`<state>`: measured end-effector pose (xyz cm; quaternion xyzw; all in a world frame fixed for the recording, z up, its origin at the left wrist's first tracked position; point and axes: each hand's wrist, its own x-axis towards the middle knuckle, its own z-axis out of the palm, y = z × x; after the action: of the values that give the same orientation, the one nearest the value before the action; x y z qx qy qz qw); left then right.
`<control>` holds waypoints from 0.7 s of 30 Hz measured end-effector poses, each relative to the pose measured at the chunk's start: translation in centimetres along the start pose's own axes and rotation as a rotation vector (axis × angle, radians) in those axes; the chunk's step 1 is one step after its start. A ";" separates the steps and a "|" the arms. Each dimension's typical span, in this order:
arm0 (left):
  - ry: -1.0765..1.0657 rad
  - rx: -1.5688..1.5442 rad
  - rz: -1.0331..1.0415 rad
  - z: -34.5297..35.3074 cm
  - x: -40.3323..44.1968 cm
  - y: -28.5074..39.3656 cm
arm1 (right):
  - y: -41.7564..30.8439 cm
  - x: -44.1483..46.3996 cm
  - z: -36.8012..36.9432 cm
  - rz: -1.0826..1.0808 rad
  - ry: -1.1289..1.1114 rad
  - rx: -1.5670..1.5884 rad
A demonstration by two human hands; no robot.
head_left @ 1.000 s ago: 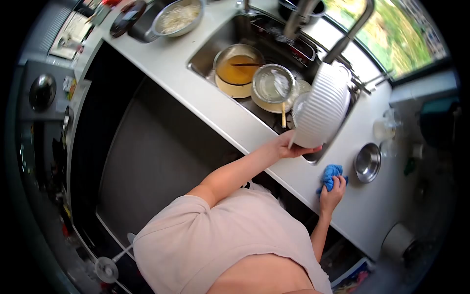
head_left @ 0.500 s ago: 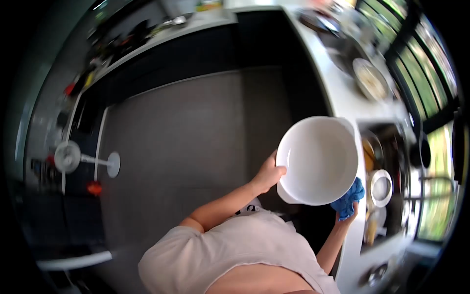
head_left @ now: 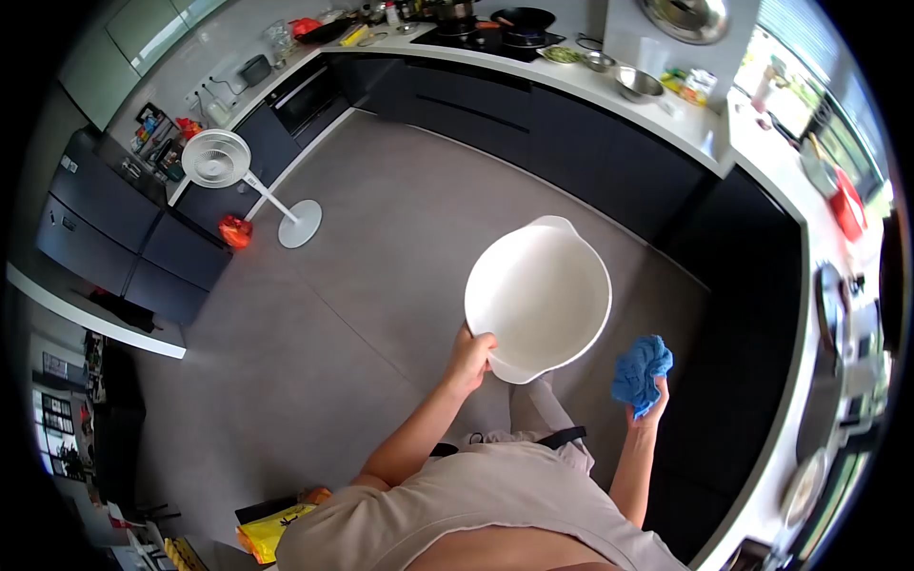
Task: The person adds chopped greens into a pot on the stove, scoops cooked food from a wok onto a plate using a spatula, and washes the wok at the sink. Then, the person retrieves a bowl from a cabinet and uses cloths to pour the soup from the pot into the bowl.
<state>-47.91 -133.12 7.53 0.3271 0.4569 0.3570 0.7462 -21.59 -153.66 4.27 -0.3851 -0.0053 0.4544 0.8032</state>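
A large white bowl (head_left: 543, 295) with two small side lugs is held up in front of me, its inside facing me. My left hand (head_left: 469, 360) grips it at the lower left lug, thumb over the rim. In my right hand (head_left: 651, 404) is a crumpled blue cloth (head_left: 642, 371), held to the right of the bowl and apart from it. The fingers of that hand are partly hidden by the cloth.
Dark cabinets with a white counter (head_left: 800, 205) run along the back and right. A standing fan (head_left: 217, 159) and a red bag (head_left: 235, 231) are on the grey floor at left. Pans, a metal bowl (head_left: 638, 84) and a wok (head_left: 523, 19) sit along the back counter.
I have turned left, away from the sink side, and more of the kitchen shows. The bowl has tilted differently and the cloth has come away from its rim.
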 end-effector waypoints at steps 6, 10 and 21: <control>0.218 -0.060 0.026 -2.7 15.9 13.0 | 4.7 24.8 17.3 0.170 -0.260 -0.195; 0.359 -0.220 0.080 -3.7 25.0 20.8 | 9.4 38.0 29.6 0.316 -0.309 -0.221; 0.396 -0.087 0.140 -13.4 55.6 39.4 | 25.6 68.7 53.6 0.417 -0.336 -0.141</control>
<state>-51.19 -63.80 9.78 0.2490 0.5549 0.4846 0.6287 -19.03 -62.89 2.51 -0.3519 -0.0908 0.6659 0.6515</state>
